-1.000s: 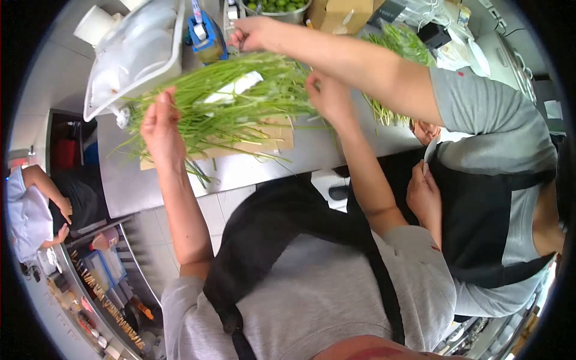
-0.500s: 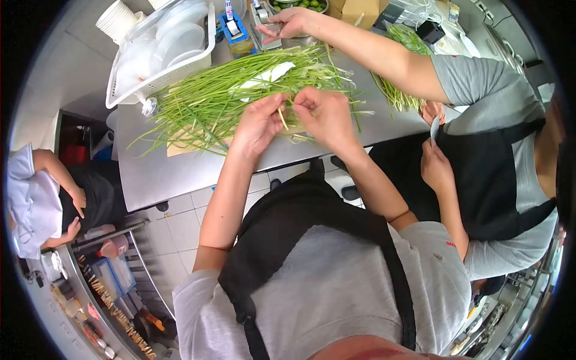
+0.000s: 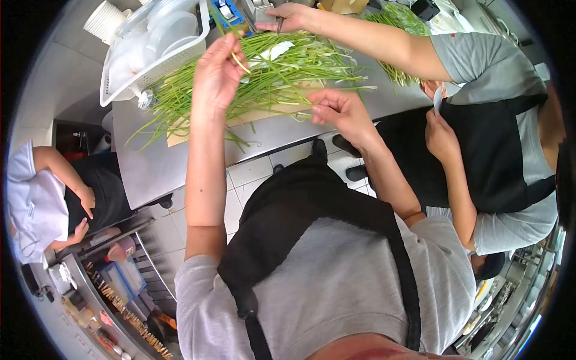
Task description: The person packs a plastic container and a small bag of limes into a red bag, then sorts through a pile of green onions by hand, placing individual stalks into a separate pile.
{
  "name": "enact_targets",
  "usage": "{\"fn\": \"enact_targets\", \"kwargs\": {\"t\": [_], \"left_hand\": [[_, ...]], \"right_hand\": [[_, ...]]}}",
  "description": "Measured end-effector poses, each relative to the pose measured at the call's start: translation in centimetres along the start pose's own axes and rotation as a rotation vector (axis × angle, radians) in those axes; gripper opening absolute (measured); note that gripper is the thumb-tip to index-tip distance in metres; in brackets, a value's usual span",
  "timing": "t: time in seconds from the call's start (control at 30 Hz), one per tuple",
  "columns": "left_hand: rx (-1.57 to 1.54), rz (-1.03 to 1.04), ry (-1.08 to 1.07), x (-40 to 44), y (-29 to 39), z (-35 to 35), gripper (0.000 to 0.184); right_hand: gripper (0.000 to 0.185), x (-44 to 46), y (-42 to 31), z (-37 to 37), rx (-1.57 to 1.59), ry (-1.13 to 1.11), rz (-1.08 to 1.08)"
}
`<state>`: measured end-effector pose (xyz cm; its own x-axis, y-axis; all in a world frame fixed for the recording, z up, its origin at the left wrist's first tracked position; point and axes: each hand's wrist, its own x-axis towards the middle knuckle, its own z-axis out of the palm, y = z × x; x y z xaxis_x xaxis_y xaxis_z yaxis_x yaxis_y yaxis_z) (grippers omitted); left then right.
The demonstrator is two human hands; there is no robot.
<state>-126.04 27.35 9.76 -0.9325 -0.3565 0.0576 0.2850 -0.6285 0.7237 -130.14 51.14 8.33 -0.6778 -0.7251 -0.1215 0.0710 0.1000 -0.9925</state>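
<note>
Across the upper middle of the head view lay a loose pile of green stalks [image 3: 270,84], spread over a brown board [image 3: 177,135] on the metal table [image 3: 144,174]. From my end, the left hand [image 3: 217,75] was raised at the pile's left part, thumb and fingers pinched on a thin stalk [image 3: 239,62]. The right hand [image 3: 348,117] was at the pile's lower right edge, thumb and forefinger close together; I could not tell whether they gripped a stalk end.

I judged the stalks light, bendy and easily bruised, perhaps a little slippery if damp, and likely to snag on one another. A soft pinch near the firmer, paler ends looked the best hold; the thin green tips would probably fold or tear.

A white slip [image 3: 277,50] lay on the pile. A co-worker's forearm [image 3: 378,42] reached in from the upper right, its hand [image 3: 291,17] above the pile's far edge, narrowing the room there. The co-worker's other hand [image 3: 443,137] held a pale blade [image 3: 437,101] upright, right of the pile. The white basket [image 3: 141,85] hemmed in the upper left.
</note>
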Motion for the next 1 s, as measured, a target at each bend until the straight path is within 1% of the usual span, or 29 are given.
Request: {"fn": "enact_targets", "kwargs": {"t": [0.03,0.07,0.13,0.17,0.23,0.37,0.43,0.5,0.57,0.67,0.73,0.77,0.8,0.83,0.87,0.9,0.93,0.97,1.0], "left_hand": [[0.026,0.052,0.060,0.7,-0.1,-0.9,0.022],[0.025,0.044,0.054,0.7,-0.3,-1.7,0.022],[-0.022,0.055,0.247,0.8,-0.7,-3.5,0.018],[-0.027,0.027,0.228,0.4,-1.0,-4.1,0.018],[-0.013,0.026,0.384,-1.0,-2.6,-3.2,0.017],[-0.028,-0.085,0.229,-3.8,-5.8,-2.8,0.010],[-0.017,-0.132,0.181,-4.5,-6.9,-2.1,0.007],[0.011,-0.177,0.112,-5.2,-8.1,-1.2,0.005],[0.008,-0.190,0.127,-5.4,-8.3,0.5,0.004],[-0.001,-0.197,0.164,-5.5,-8.3,1.0,0.005],[-0.028,-0.224,0.135,-5.4,-8.0,1.3,0.004],[-0.011,-0.219,0.089,-5.3,-8.1,1.0,0.006],[0.006,-0.246,0.091,-5.2,-8.0,1.0,0.014],[0.022,-0.244,0.091,-4.9,-7.8,1.5,0.017],[0.039,-0.263,0.100,-5.3,-7.6,1.7,0.021],[0.046,-0.257,0.129,-5.5,-7.5,1.5,0.021],[0.050,-0.278,0.076,-5.2,-7.5,1.3,0.023],[0.052,-0.303,0.019,-5.0,-7.6,1.1,0.024],[0.052,-0.307,0.037,-5.1,-7.5,1.0,0.024]], "right_hand": [[0.014,0.2,0.3,-0.1,0.000,0.007,0.001],[0.013,0.5,0.6,-0.2,-0.002,0.008,0.022],[0.013,1.1,1.7,-0.3,0.001,0.028,0.047],[0.012,1.4,2.5,-0.5,0.028,0.039,0.046],[0.009,1.4,3.3,-1.3,0.085,0.057,0.048],[0.005,1.5,3.7,-1.6,0.134,0.120,0.000],[0.006,1.9,3.8,-1.7,0.147,0.083,-0.071],[0.006,1.9,3.4,-1.2,0.180,0.081,-0.073],[0.006,2.0,3.2,-1.0,0.217,0.065,-0.069],[0.006,2.2,3.5,-0.4,0.160,0.033,-0.082],[0.005,1.9,3.1,-0.7,0.138,0.086,-0.112],[0.006,1.5,2.3,-0.7,0.131,0.090,-0.036],[0.007,1.4,1.3,-0.9,0.115,0.091,0.029],[0.007,1.9,1.0,-1.3,0.112,0.052,0.005],[0.008,2.0,1.2,-1.4,0.145,0.055,0.032],[0.009,1.8,1.7,-1.1,0.183,0.062,0.075],[0.009,2.1,2.0,-0.7,0.191,0.042,0.090],[0.009,2.4,2.1,-0.6,0.157,0.076,0.078],[0.010,2.5,2.0,-0.3,0.121,0.114,0.065]]}}
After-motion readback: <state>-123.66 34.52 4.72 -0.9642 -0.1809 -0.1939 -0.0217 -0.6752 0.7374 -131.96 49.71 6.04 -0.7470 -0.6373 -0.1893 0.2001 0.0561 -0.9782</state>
